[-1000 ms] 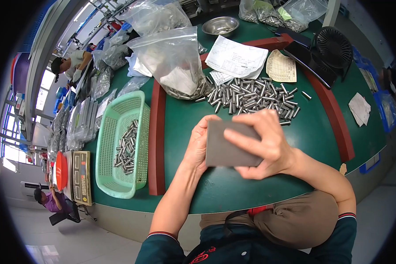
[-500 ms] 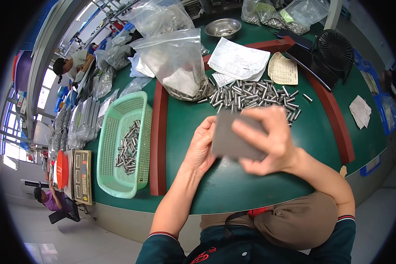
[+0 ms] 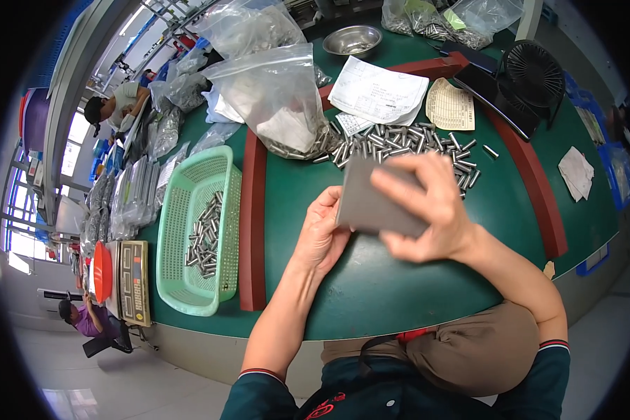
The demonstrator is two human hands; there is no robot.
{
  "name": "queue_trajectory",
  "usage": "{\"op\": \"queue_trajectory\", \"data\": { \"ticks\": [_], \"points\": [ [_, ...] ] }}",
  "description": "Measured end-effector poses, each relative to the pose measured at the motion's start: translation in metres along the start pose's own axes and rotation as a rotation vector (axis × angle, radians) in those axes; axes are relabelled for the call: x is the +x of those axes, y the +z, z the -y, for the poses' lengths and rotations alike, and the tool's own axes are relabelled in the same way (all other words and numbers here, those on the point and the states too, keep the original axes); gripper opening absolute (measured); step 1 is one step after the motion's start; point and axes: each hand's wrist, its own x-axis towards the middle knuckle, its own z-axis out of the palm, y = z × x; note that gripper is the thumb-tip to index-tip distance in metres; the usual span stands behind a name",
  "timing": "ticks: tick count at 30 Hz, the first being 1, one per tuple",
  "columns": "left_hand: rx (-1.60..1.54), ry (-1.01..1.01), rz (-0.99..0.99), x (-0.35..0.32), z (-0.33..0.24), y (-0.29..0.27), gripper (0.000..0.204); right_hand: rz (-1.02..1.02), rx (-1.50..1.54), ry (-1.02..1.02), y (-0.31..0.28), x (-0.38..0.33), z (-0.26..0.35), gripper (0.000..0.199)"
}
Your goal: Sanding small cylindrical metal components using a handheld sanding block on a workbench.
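A dark grey rectangular pad (image 3: 378, 199), flat and stiff-looking, is held up over the green table. Gripping it is my right hand (image 3: 434, 210), its fingers over the near face and slightly blurred, the thumb low on the edge. At the pad's left edge my left hand (image 3: 323, 234) is closed, its fingertips partly behind the pad. Whatever those fingers hold, if anything, is hidden. Just beyond the pad lies a loose heap of short shiny metal pins (image 3: 399, 140). A light green plastic basket (image 3: 164, 245) to the left of my left hand contains several similar pins.
Dark red wooden strips (image 3: 253, 231) border the work area. Papers (image 3: 378, 91), a clear bag (image 3: 280, 105) of metal parts and a steel bowl (image 3: 352, 42) sit beyond the heap. A black fan (image 3: 533, 73) and a white cloth (image 3: 576, 173) are at right. A scale (image 3: 134, 280) stands left.
Both hands stay at about the same place with the pad between them. The pad has shifted slightly and my right hand a little upward. The view has tilted slightly.
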Motion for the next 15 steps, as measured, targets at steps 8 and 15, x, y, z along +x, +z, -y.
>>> {"op": "queue_trajectory", "data": {
  "ticks": [8,15],
  "points": [
    [-0.281,-0.184,0.047,0.003,-0.013,0.019,0.027,0.064,0.001,-0.138,0.003,-0.002,0.021,0.067],
    [-0.316,-0.047,0.087,0.002,-0.005,0.002,0.018,-0.075,-0.235,0.281,-0.011,-0.004,-0.014,0.065]
  ]
}}
